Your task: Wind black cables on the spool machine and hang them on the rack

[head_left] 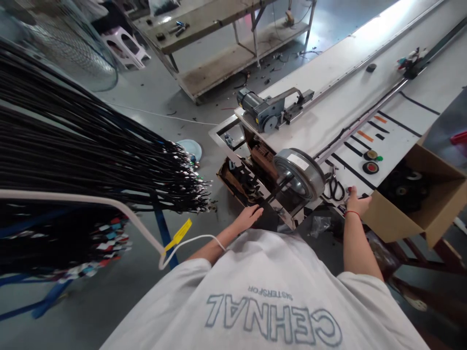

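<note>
My left hand (250, 217) is low at the table's near end, fingers stretched out, beside a dark bar (272, 196) below the round metal drum (301, 172). Whether its fingertips touch the bar is hard to tell. At the table's near edge, my right hand (356, 202) is bent round something small; red shows at one fingertip and black beside the fingers. Black-handled scissors (334, 188) lie just left of that hand. Beyond it are two tape rolls (370, 167) and several black strips (353, 171) on the white table (328, 114).
An open cardboard box (390, 221) with dark rolls stands right of my right hand. A motor unit (255, 108) sits on the table's far side. Black cable bundles (91, 146) hang on a blue rack (163, 231) at left, with a white tube (120, 206) in front.
</note>
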Motion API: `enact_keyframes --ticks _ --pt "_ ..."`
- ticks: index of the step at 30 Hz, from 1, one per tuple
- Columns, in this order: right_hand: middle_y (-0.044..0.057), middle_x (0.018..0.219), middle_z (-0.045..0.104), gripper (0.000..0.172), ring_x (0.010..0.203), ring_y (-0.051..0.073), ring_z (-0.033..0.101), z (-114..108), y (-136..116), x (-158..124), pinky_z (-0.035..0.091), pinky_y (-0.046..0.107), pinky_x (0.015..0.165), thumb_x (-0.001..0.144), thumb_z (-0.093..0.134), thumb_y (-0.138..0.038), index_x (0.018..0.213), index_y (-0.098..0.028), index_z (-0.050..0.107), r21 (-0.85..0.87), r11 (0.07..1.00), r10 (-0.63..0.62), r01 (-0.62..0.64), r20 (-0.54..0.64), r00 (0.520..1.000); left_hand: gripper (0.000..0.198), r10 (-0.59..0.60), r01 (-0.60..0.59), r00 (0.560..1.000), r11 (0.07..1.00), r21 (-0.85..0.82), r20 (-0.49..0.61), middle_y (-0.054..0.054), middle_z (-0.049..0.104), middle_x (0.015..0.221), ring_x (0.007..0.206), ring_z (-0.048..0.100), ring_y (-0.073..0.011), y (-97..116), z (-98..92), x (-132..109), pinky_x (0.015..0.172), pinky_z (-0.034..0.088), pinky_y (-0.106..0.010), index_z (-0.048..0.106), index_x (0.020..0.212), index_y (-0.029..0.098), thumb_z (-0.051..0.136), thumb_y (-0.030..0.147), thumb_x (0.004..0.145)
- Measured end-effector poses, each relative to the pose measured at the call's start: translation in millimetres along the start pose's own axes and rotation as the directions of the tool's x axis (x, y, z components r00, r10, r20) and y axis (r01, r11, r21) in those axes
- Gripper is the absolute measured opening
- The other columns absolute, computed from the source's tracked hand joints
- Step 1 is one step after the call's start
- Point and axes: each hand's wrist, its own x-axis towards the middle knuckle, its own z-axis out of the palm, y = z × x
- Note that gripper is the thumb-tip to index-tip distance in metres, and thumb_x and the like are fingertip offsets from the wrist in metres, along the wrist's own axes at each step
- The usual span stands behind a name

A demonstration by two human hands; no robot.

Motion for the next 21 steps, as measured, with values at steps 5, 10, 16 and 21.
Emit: enact_keyframes --ticks 5,10,16,21 --pt "0.026 0.129 0.053 0.074 0.122 0.038 0.05 -1 -1 -1 0.039 0.047 0.103 0.078 0.064 -0.052 0.131 -0.006 0.044 0.002 1.0 -0.002 0.002 0.012 1.0 0.044 0.026 -0.027 0.999 0.999 -0.033 -0.026 0.002 0.05 0.058 0.057 0.047 -0.012 19 8.8 18 0.058 0.039 -0.024 0.052 0.071 0.017 0.035 0.051 0.094" --pt "0.025 0.129 0.053 0.075 0.121 0.038 0.05 0 0 0 0.038 0.048 0.103 0.076 0.065 -0.053 0.131 -0.007 0.043 0.027 1.0 0.011 -0.011 0.024 1.0 0.043 0.051 -0.05 0.997 0.999 0.019 -0.058 -0.001 0.057 0.065 0.066 0.053 -0.0148 33 14.0 38 0.063 0.041 -0.025 0.055 0.071 0.016 0.036 0.048 0.094" --pt "0.027 0.129 0.052 0.077 0.121 0.039 0.05 0 -1 -3 0.038 0.049 0.101 0.08 0.061 -0.055 0.134 -0.005 0.04 -0.027 1.0 0.008 -0.007 0.022 1.0 0.032 0.048 -0.036 0.993 0.993 0.108 -0.107 -0.001 0.059 0.066 0.064 0.054 -0.0158 38 22.4 62 0.063 0.04 -0.026 0.059 0.073 0.016 0.055 0.046 0.084" --pt "0.026 0.126 0.054 0.073 0.117 0.04 0.053 0 -1 -4 0.04 0.05 0.099 0.078 0.063 -0.056 0.13 -0.006 0.045 -0.025 1.0 0.014 -0.014 0.003 1.0 0.035 -0.015 0.015 1.0 0.998 0.054 -0.002 0.0 0.058 0.059 0.059 0.054 -0.0149 15 28.4 63 0.06 0.04 -0.025 0.062 0.073 0.015 0.052 0.046 0.084"
